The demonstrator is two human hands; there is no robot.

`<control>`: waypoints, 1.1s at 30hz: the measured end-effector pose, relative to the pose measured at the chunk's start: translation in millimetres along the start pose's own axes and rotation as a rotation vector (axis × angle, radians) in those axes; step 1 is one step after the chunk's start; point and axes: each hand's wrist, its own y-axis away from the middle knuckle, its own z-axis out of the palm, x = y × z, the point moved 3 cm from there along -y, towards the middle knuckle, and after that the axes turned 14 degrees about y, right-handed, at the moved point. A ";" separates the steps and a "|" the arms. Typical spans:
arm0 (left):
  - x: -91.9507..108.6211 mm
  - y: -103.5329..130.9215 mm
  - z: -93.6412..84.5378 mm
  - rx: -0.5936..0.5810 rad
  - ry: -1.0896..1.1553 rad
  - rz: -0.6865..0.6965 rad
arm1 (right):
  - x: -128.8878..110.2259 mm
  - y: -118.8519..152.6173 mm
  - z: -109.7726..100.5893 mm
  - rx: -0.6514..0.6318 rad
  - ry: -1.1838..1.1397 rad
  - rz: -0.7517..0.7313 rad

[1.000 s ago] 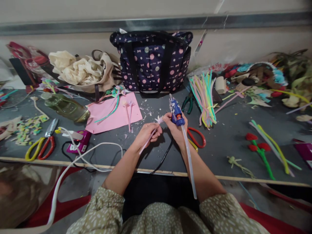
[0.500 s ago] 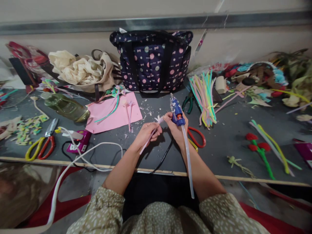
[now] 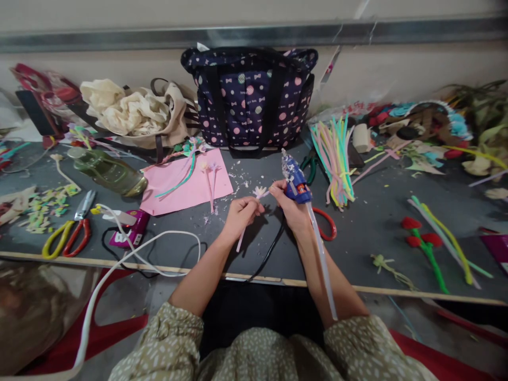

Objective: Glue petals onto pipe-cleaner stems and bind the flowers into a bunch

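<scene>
Pinched in my left hand (image 3: 240,216) is a pale pink pipe-cleaner flower (image 3: 260,192), its light petals up and its stem hanging below my fist. My right hand (image 3: 292,207) is wrapped round a blue glue gun (image 3: 294,179), whose nozzle points up and away and is crusted with white bits. A long clear glue stick (image 3: 323,264) sticks out of its back over my right forearm. My right thumb and finger reach toward the flower's side; whether they grip a petal I cannot tell. Red-handled scissors (image 3: 327,224) lie partly hidden behind my right hand.
A pink sheet (image 3: 178,196) with finished-looking flowers lies ahead left, near a green bottle (image 3: 111,172). Scissors (image 3: 75,227) and a purple power strip (image 3: 130,233) lie left. Behind stand a dark patterned bag (image 3: 254,100) and bundled pipe cleaners (image 3: 335,164). Red flowers (image 3: 423,241) lie right.
The glue gun has tilted and shifted slightly right, away from the flower. My left hand has turned, so the flower's stem now hangs more steeply.
</scene>
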 end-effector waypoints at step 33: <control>-1.9 0.9 -1.2 -0.085 -0.386 0.229 | -5.6 3.9 0.5 0.004 0.415 -0.176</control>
